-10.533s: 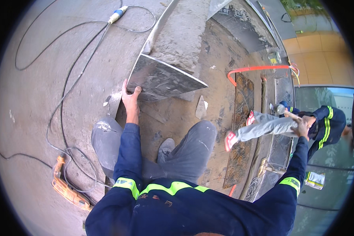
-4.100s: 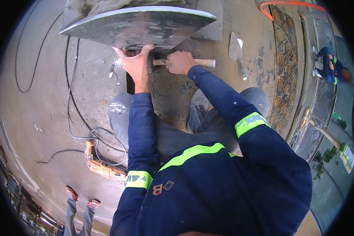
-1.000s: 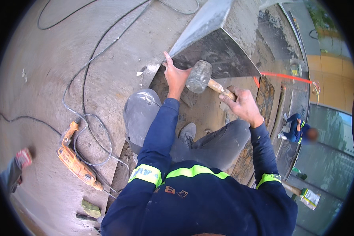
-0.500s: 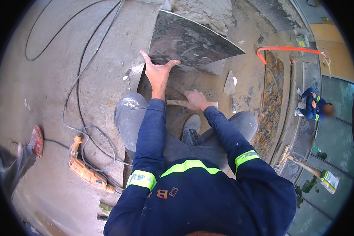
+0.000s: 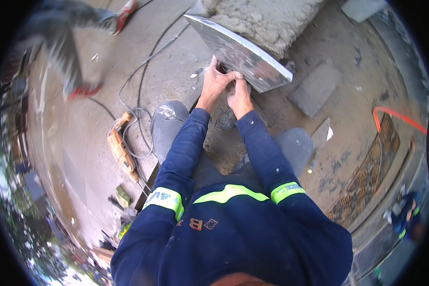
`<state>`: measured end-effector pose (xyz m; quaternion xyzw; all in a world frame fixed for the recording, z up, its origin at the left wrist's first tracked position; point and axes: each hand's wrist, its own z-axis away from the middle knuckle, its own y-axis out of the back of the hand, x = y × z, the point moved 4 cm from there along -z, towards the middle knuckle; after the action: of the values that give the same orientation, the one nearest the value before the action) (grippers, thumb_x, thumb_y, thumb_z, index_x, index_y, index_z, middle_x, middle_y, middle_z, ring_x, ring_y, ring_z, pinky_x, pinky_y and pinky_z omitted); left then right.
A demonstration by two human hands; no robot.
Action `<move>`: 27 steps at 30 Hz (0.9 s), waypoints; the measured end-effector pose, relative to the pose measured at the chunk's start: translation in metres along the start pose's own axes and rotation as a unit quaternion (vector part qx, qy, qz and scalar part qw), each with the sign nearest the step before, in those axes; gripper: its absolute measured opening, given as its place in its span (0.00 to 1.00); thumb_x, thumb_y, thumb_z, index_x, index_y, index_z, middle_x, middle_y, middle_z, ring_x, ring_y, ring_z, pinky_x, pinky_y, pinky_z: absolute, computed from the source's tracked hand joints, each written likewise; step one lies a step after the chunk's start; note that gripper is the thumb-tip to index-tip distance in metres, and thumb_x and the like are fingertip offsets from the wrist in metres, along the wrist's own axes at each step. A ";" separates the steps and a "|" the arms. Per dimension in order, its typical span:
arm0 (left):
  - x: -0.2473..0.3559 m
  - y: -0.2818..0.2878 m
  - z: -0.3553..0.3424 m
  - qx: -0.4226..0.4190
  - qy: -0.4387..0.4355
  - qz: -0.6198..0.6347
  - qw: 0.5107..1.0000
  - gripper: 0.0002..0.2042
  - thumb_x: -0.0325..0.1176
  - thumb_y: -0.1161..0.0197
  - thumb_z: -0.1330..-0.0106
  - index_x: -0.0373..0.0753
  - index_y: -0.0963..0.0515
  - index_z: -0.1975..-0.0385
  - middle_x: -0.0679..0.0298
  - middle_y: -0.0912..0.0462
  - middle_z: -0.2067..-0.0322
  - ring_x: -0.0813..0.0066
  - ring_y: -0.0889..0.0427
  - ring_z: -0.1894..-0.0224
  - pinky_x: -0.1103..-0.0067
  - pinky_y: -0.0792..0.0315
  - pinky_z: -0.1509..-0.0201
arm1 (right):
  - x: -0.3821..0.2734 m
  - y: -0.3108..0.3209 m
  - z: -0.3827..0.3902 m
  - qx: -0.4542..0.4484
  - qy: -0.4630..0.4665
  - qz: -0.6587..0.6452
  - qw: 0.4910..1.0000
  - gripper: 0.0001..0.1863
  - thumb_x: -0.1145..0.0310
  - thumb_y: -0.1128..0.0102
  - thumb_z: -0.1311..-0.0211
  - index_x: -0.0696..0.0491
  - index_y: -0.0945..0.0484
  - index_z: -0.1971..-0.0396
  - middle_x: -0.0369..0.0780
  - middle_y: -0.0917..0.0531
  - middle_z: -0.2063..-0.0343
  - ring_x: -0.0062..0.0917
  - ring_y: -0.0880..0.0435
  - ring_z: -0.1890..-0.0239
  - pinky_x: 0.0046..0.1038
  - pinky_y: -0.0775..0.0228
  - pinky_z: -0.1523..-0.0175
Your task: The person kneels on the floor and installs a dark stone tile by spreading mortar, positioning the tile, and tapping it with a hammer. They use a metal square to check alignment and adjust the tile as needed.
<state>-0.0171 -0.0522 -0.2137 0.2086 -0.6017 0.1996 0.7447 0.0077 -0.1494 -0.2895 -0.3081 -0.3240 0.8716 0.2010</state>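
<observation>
My left hand (image 5: 213, 86) grips the edge of a dark stone slab (image 5: 245, 55), thumb and fingers at its near side. That slab stands tilted against rough grey mortar-covered masonry (image 5: 267, 26). My right hand (image 5: 239, 97) is closed just under the slab, right beside the left one; its fingertips and whatever they hold are hidden. A pointed trowel (image 5: 321, 131) lies on the dusty ground beyond my right knee, and a loose grey flat piece (image 5: 314, 88) rests to the right of the slab.
An orange drill (image 5: 121, 148) lies among cables at my left. A person's legs (image 5: 69, 57) in red shoes are at upper left. An orange hose (image 5: 398, 115) and patterned board (image 5: 372, 171) are at right. Another person (image 5: 407, 217) is at the far right edge.
My right hand has moved up beside the left; the mallet it held is no longer visible. My view has swung, shifting the surroundings, and the red-shoed person has moved to upper left.
</observation>
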 end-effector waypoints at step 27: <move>0.068 0.024 -0.021 -0.003 -0.280 -0.252 0.927 0.56 0.47 0.05 0.67 0.34 0.26 0.33 0.46 0.19 0.38 0.45 0.19 0.36 0.59 0.22 0.34 | -0.034 0.145 0.035 0.224 0.035 0.820 0.525 0.27 0.66 0.33 0.41 0.54 0.19 0.40 0.49 0.23 0.34 0.50 0.27 0.29 0.52 0.29 0.29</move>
<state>-0.0001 -0.0178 -0.1496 0.3980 -0.7140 -0.0626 0.5726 -0.0130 -0.2863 -0.3547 -0.4134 0.2847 0.6840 -0.5293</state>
